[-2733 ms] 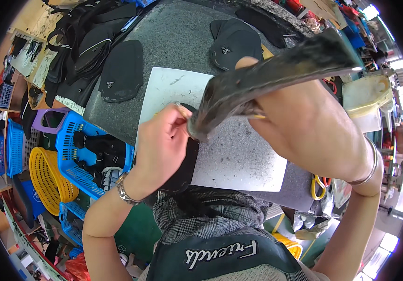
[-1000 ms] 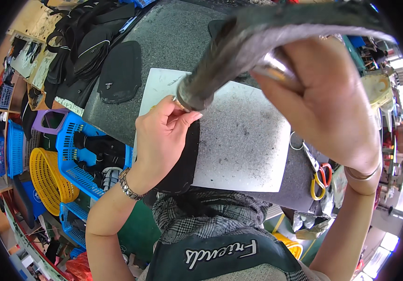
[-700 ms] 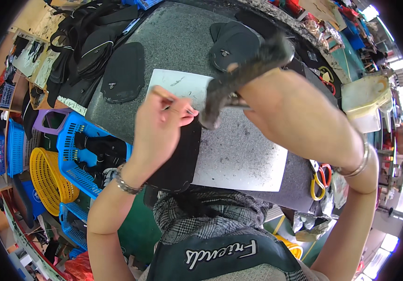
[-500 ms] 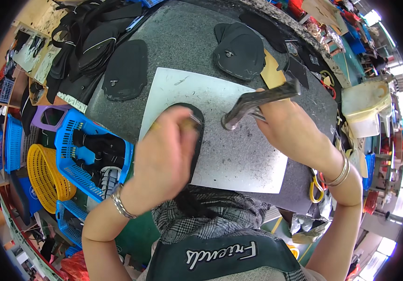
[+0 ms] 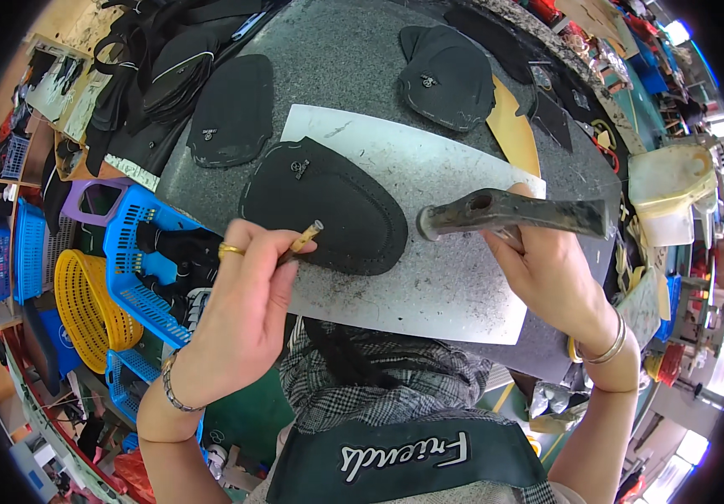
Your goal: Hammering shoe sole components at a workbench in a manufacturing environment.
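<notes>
My left hand [image 5: 240, 323] is closed around a short tan rod with a metal end, like a hand punch [image 5: 307, 236]. It is held tilted over the lower left edge of a black padded panel [image 5: 328, 197]. The panel lies slanted on a white sheet [image 5: 454, 298], with a raised rim line, a row of small marks along its edge and a small metal emblem at its upper left. My right hand [image 5: 553, 273] grips a hammer [image 5: 505, 212], its dark head raised over the sheet to the right of the panel. Much of the hammer's handle is hidden by the hand.
Another black panel [image 5: 231, 109] lies at the far left of the grey table, and several stacked ones [image 5: 450, 80] lie far right beside a yellow piece [image 5: 513, 126]. Blue [image 5: 147, 294] and yellow [image 5: 84, 311] baskets stand left. A whitish bin [image 5: 668, 189] stands right.
The black panel, earlier mostly under my left hand, now lies turned and in plain sight. My left hand has drawn left and down with the punch. The hammer has shifted right and turned.
</notes>
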Available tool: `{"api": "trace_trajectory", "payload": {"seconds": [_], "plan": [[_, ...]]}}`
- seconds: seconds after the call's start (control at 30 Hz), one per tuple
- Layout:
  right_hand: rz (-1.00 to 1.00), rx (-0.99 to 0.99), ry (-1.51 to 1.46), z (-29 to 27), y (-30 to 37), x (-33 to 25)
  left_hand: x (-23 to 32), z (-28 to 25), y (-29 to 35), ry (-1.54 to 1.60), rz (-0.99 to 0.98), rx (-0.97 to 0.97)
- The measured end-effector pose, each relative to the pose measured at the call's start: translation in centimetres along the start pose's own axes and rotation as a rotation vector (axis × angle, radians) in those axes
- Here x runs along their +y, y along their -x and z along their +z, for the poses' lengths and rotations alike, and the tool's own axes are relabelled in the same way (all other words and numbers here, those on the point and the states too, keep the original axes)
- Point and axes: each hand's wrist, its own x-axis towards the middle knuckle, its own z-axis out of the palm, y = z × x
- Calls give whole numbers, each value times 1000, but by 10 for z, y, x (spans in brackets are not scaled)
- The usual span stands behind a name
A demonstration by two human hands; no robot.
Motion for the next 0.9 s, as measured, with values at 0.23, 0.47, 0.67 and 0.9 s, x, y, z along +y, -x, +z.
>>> {"api": "trace_trajectory", "payload": {"seconds": [0.23,0.47,0.67,0.9], "plan": [[-333,7,317,13,5,-13,-1,16,-15,649,-107,-21],[-172,-154,106,-7,10,-13,-12,39,-25,592,-121,-139],[-114,-105,-29,5,16,1,-10,37,-29,570,-177,-185],[-205,122,-18,-24,9,-27,-10,43,-30,590,-166,-130]]}}
